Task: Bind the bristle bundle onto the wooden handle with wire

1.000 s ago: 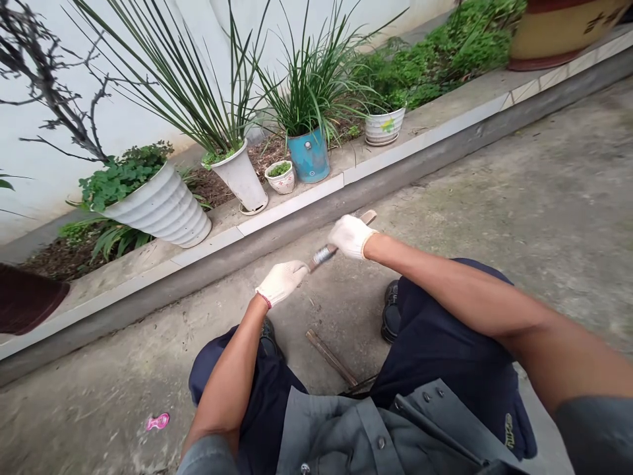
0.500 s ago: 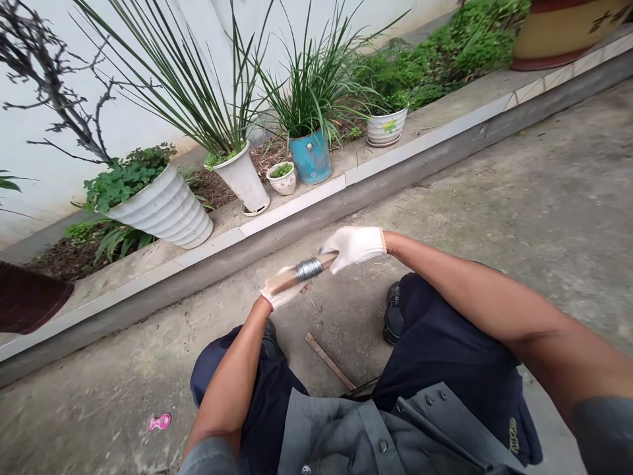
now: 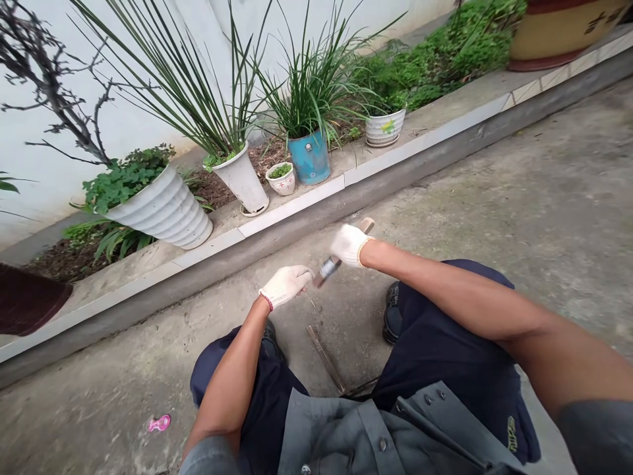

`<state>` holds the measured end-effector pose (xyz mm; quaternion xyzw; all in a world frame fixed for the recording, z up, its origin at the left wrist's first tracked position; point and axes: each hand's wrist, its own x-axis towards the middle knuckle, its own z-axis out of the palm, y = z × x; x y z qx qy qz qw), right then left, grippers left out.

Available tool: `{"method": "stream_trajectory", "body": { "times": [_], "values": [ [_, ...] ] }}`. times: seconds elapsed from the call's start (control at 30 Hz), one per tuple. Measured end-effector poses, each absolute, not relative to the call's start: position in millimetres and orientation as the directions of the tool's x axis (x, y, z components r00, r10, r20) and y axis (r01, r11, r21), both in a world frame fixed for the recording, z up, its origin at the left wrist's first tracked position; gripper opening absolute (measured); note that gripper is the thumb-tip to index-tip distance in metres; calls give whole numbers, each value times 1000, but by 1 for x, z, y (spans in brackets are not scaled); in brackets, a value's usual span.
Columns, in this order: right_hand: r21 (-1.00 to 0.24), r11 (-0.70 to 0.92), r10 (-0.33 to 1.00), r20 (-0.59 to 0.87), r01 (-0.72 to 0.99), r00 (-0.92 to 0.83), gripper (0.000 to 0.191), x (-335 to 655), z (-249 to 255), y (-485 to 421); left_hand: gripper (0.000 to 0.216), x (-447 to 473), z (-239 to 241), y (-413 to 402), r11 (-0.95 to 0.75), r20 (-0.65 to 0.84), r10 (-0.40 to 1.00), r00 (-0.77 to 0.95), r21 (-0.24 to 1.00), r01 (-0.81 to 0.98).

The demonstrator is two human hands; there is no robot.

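Note:
A short wooden stick with silvery wire (image 3: 328, 266) wound around it slants through my right hand (image 3: 350, 245), which is closed on it. Its bare upper end (image 3: 366, 225) sticks out beyond the white glove. Just left of the stick's lower end is my left hand (image 3: 285, 285), also in a white knitted glove. The left fingers are pressed together in a pinch, and I cannot make out what is between them. On the concrete between my feet lies a narrow wooden strip (image 3: 325, 358), below both hands.
A raised tiled ledge (image 3: 291, 206) runs diagonally ahead, bearing a ribbed white pot (image 3: 171, 210), a tall white pot (image 3: 242, 179), a small flowered pot (image 3: 281, 180) and a blue bucket (image 3: 310, 158). A pink object (image 3: 159, 423) lies on the ground at lower left.
The wire-wound stick has left my left palm and turned steeper in my right hand, which shifted slightly left. My left hand now pinches beside it. The strip on the ground has turned and shifted slightly.

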<state>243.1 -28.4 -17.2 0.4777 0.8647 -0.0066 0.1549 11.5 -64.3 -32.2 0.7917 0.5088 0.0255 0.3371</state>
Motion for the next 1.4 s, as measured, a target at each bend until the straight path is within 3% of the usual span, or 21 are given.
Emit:
{"method": "stream_trajectory", "body": {
  "times": [0.1,0.2,0.27,0.37,0.47,0.57,0.7,0.77,0.83,0.93,1.0,1.07,1.13,1.27,1.4],
  "values": [
    [-56,701,596,-501,711,-627,29,248,-18,-35,31,7,-29,-63,-293,-285,823,492,528,797],
    [-321,746,405,-477,583,-780,30,258,-12,-39,30,4,-29,-63,-267,-320,807,497,553,789],
    [-446,693,436,-367,567,-822,31,262,-5,-39,29,5,-30,-62,-268,-320,785,531,596,757],
    [-542,569,605,-234,619,-761,38,260,3,-33,32,7,-31,-62,-248,-303,775,554,661,708],
    [-507,466,792,-127,725,-597,42,255,8,-24,39,10,-34,-64,-211,-277,812,514,681,701],
    [-351,361,908,-80,864,-411,39,252,6,-16,37,12,-38,-65,-203,-305,806,507,662,722],
    [-16,384,923,-24,923,-384,28,250,-5,-17,32,10,-39,-64,-214,-351,790,502,610,763],
    [82,438,896,-116,895,-428,26,248,-13,-20,33,8,-37,-62,-238,-337,807,484,565,790],
    [55,500,833,-305,864,-463,26,246,-20,-23,33,6,-34,-60,-273,-316,819,479,519,810],
    [-134,618,620,-523,775,-585,26,247,-25,-28,29,5,-29,-61,-280,-317,816,483,515,810],
    [-282,683,460,-551,674,-696,25,252,-21,-31,27,6,-28,-62,-243,-337,812,476,546,802],
    [-410,702,371,-488,582,-790,28,258,-13,-33,29,7,-27,-64,-210,-346,807,478,589,780],
    [-508,658,395,-395,556,-829,32,264,-3,-35,34,7,-26,-65,-195,-332,806,489,632,750],
    [-630,515,612,-206,582,-764,39,266,11,-31,41,7,-28,-63,-175,-309,804,508,694,699],
    [-504,414,849,-86,758,-521,38,260,10,-20,44,9,-32,-64,-159,-298,812,501,713,683]
  ]
}}
